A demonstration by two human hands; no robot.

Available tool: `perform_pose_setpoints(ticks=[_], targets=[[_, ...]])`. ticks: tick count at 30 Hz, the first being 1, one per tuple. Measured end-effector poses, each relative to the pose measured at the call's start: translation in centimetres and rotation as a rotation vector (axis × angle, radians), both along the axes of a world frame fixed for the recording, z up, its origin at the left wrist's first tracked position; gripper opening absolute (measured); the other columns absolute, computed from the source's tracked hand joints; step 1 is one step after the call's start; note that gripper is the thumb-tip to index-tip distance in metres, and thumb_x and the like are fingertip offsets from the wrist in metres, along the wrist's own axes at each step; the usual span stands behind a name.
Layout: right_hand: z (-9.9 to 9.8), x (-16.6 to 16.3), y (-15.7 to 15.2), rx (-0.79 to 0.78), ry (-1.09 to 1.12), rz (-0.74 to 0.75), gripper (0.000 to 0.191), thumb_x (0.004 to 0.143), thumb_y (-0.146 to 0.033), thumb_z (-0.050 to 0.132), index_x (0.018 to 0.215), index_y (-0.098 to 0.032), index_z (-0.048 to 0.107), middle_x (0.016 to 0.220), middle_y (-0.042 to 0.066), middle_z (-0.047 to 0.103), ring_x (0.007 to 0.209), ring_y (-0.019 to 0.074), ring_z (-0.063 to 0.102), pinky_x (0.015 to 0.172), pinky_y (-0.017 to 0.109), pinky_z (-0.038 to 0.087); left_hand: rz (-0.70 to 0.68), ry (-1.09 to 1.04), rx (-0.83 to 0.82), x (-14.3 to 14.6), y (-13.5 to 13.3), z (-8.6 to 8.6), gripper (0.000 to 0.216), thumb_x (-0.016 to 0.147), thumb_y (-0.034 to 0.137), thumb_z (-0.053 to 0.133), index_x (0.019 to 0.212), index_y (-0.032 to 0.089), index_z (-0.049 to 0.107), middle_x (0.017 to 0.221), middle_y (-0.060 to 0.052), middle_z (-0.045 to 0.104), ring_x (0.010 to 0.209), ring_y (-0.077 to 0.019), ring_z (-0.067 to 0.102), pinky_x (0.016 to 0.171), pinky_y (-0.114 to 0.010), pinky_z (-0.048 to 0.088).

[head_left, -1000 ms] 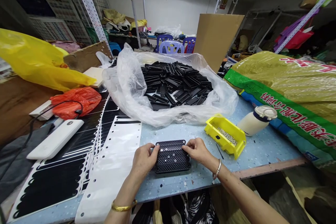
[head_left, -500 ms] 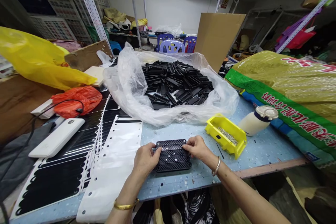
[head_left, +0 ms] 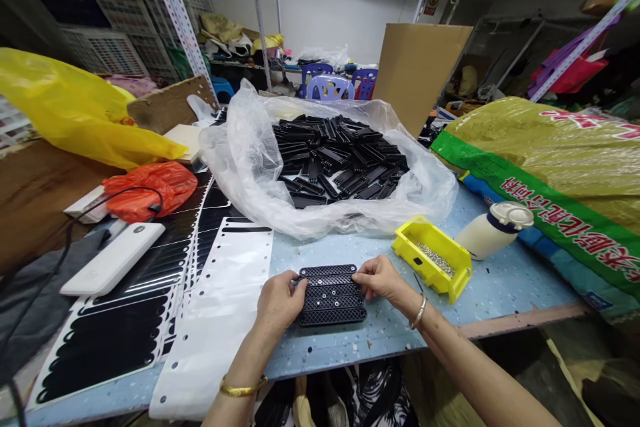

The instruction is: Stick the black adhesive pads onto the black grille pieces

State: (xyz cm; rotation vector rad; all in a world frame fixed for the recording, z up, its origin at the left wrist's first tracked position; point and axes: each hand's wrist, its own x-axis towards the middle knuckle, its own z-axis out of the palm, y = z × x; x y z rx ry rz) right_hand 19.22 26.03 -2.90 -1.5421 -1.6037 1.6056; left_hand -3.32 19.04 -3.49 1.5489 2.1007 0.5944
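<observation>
Several black plastic strips (head_left: 333,315) with a lattice surface lie side by side as a flat block on the table near its front edge. Small silvery metal pieces (head_left: 335,293) dot their tops. At the block's left end, the thumb and fingers of my left hand (head_left: 281,301) close on the upper strips. My right hand (head_left: 381,282) is pinched at the upper right corner, its fingertips touching the strip ends; anything tiny between them is hidden. To the right stands a yellow bin (head_left: 417,267) holding many small metal pieces (head_left: 436,259).
Behind the block, a clear plastic bag (head_left: 305,227) lies open around a heap of black strips (head_left: 345,160). A cream bottle (head_left: 493,230) and a large sack (head_left: 560,167) stand right. Left are white sheeting (head_left: 210,333), a white power bank (head_left: 114,259) and a red bag (head_left: 150,192).
The whole view has shifted slightly. Both hands stay at the block, with the right fingertips still at its upper right corner and the right wrist turned a little.
</observation>
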Motion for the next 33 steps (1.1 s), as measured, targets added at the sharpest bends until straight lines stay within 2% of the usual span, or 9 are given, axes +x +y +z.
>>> perform_pose_setpoints(ticks=[6, 14, 21, 27, 33], targets=[[0.24, 0.92, 0.64, -0.083, 0.061, 0.052, 0.037, 0.056, -0.046, 0.076, 0.059, -0.011, 0.064, 0.048, 0.002, 0.064, 0.037, 0.01, 0.057, 0.034, 0.017, 0.033, -0.003, -0.016, 0.003, -0.07, -0.1, -0.07, 0.026, 0.083, 0.034, 0.051, 0.083, 0.017, 0.07, 0.056, -0.001, 0.06, 0.058, -0.0168, 0.055, 0.058, -0.026, 0.035], [0.74, 0.87, 0.97, -0.115, 0.064, 0.072, 0.033, 0.055, -0.042, 0.077, 0.058, -0.011, 0.064, 0.047, 0.001, 0.062, 0.037, 0.0102, 0.058, 0.032, 0.015, 0.032, 0.007, 0.008, 0.006, 0.02, -0.2, -0.04, 0.025, 0.083, 0.034, 0.052, 0.08, 0.018, 0.07, 0.058, -0.002, 0.063, 0.059, -0.0168, 0.055, 0.058, -0.026, 0.035], [0.5, 0.55, 0.94, -0.072, 0.051, 0.057, 0.028, 0.055, -0.037, 0.076, 0.056, -0.013, 0.062, 0.044, 0.0, 0.061, 0.036, 0.01, 0.056, 0.032, 0.016, 0.032, 0.012, 0.021, 0.001, 0.2, -0.22, 0.1, 0.027, 0.083, 0.036, 0.051, 0.071, 0.019, 0.069, 0.058, -0.002, 0.063, 0.059, -0.0166, 0.055, 0.058, -0.026, 0.034], [0.72, 0.71, 1.02, -0.136, 0.128, 0.067, 0.031, 0.052, -0.037, 0.08, 0.058, -0.011, 0.063, 0.045, 0.0, 0.062, 0.039, 0.0118, 0.059, 0.031, 0.016, 0.034, 0.009, 0.052, -0.006, 0.28, -0.15, 0.21, 0.028, 0.083, 0.035, 0.051, 0.067, 0.019, 0.068, 0.059, -0.004, 0.064, 0.06, -0.0178, 0.056, 0.057, -0.026, 0.034], [0.97, 0.81, 0.96, -0.133, 0.119, 0.074, 0.037, 0.052, -0.042, 0.082, 0.06, -0.011, 0.063, 0.044, 0.001, 0.062, 0.04, 0.0114, 0.059, 0.033, 0.016, 0.035, 0.022, 0.048, -0.023, 0.37, -0.13, 0.42, 0.026, 0.083, 0.035, 0.052, 0.068, 0.019, 0.068, 0.059, -0.003, 0.064, 0.061, -0.0174, 0.056, 0.058, -0.026, 0.034]])
